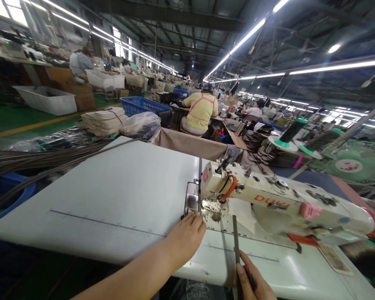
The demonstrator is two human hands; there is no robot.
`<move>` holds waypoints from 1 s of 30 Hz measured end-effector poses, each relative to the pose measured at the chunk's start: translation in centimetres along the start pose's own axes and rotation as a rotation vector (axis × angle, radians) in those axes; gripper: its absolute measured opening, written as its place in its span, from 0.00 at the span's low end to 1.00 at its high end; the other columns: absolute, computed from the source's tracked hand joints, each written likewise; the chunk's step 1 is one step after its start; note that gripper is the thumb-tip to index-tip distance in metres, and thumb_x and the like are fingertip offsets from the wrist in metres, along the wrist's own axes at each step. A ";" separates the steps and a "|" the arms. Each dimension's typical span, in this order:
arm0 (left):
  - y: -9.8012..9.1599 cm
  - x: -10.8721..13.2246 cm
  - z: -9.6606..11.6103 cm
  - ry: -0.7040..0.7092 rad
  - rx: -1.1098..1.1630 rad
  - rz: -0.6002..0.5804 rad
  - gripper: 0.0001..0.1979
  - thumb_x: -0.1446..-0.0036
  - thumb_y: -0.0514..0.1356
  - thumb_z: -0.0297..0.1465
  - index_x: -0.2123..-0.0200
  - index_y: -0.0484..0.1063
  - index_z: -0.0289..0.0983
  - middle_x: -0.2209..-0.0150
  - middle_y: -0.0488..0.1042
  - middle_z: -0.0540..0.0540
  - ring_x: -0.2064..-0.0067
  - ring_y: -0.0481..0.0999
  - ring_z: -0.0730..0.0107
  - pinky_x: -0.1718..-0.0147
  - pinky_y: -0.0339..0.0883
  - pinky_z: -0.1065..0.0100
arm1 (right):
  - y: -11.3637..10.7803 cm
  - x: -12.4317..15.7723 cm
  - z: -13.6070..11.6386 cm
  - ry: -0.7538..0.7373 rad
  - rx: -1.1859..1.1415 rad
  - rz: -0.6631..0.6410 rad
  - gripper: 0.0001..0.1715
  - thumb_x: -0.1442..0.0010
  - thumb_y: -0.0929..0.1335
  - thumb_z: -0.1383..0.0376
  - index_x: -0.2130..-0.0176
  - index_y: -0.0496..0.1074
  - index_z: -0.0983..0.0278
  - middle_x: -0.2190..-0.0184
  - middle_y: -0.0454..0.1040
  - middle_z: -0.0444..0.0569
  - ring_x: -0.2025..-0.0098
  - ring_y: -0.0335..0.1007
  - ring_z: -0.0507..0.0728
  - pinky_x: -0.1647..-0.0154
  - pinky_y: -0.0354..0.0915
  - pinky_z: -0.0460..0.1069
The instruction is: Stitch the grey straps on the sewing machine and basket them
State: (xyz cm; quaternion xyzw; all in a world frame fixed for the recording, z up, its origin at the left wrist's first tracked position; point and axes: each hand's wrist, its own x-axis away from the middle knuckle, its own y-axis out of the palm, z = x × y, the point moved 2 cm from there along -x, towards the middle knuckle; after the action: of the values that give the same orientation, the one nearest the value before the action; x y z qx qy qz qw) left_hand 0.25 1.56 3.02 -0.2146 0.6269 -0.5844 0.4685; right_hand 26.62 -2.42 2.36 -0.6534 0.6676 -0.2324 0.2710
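My right hand point(253, 278) pinches a narrow dark grey strip point(236, 235), which stands up from the fingers over the table's front part. A second dark piece shows between those fingers, too little of it to name. My left hand point(187, 233) lies beside the sewing machine point(250, 191), fingers bent together at the front of a metal guide plate point(192, 199); what they press on is hidden. Another dark strip point(200, 166) runs behind the machine head, away from me. The machine stands on a white table point(128, 183) with a printed ruler line.
Long dark strips point(43, 155) hang over the table's left side by a blue basket point(15, 191). A fabric-lined bin point(187, 143) adjoins the far edge, with a person in yellow point(201, 110) seated beyond. Thread cones point(292, 133) and a green fan point(350, 164) stand right.
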 end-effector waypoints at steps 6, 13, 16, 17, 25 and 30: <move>0.3 0.0 -0.2 -0.027 0.011 -0.008 0.19 0.36 0.51 0.18 0.45 0.72 0.31 0.43 0.75 0.35 0.37 0.73 0.56 0.31 0.60 0.56 | 1.3 0.2 -2.1 -0.022 0.009 -0.063 0.36 0.34 0.65 0.43 0.41 0.77 0.65 0.44 0.79 0.56 0.39 0.73 0.65 0.35 0.67 0.56; 1.3 0.1 -1.6 -0.151 0.146 0.061 0.20 0.34 0.50 0.19 0.43 0.72 0.35 0.39 0.74 0.40 0.31 0.66 0.57 0.28 0.49 0.45 | 2.5 0.3 -3.3 -0.023 -0.023 -0.074 0.33 0.33 0.64 0.46 0.41 0.76 0.65 0.46 0.80 0.58 0.42 0.76 0.66 0.35 0.67 0.59; 1.9 -0.1 -2.4 -0.190 0.196 0.092 0.20 0.33 0.50 0.20 0.42 0.71 0.38 0.38 0.73 0.41 0.30 0.63 0.58 0.28 0.46 0.43 | 2.7 0.4 -4.2 0.000 -0.042 -0.083 0.32 0.33 0.64 0.48 0.41 0.76 0.66 0.47 0.81 0.58 0.44 0.78 0.66 0.37 0.69 0.58; 2.2 -0.2 -2.6 -0.200 0.212 0.095 0.20 0.33 0.50 0.20 0.43 0.71 0.39 0.37 0.73 0.42 0.30 0.63 0.58 0.28 0.46 0.42 | 2.8 0.5 -4.5 0.003 -0.049 -0.089 0.32 0.32 0.63 0.49 0.41 0.76 0.66 0.47 0.81 0.59 0.44 0.78 0.65 0.37 0.69 0.58; 2.6 -0.7 -3.5 -0.235 0.249 0.044 0.20 0.32 0.48 0.21 0.42 0.69 0.41 0.34 0.70 0.43 0.28 0.59 0.56 0.30 0.45 0.39 | 3.4 0.5 -5.5 0.004 -0.063 -0.112 0.29 0.32 0.62 0.52 0.40 0.75 0.65 0.46 0.81 0.57 0.44 0.78 0.65 0.40 0.71 0.58; 2.3 -0.5 -3.4 -0.234 0.235 0.017 0.23 0.34 0.48 0.19 0.41 0.68 0.43 0.33 0.68 0.44 0.27 0.57 0.56 0.29 0.45 0.38 | 3.9 0.5 -5.5 -0.004 -0.035 -0.121 0.30 0.31 0.61 0.51 0.38 0.72 0.64 0.50 0.82 0.56 0.49 0.80 0.64 0.45 0.73 0.56</move>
State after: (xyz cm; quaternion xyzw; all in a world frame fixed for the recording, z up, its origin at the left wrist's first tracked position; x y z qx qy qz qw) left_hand -1.67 4.30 0.68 -0.2197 0.4972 -0.6207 0.5651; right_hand 20.02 -2.97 3.87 -0.6976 0.6304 -0.2353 0.2462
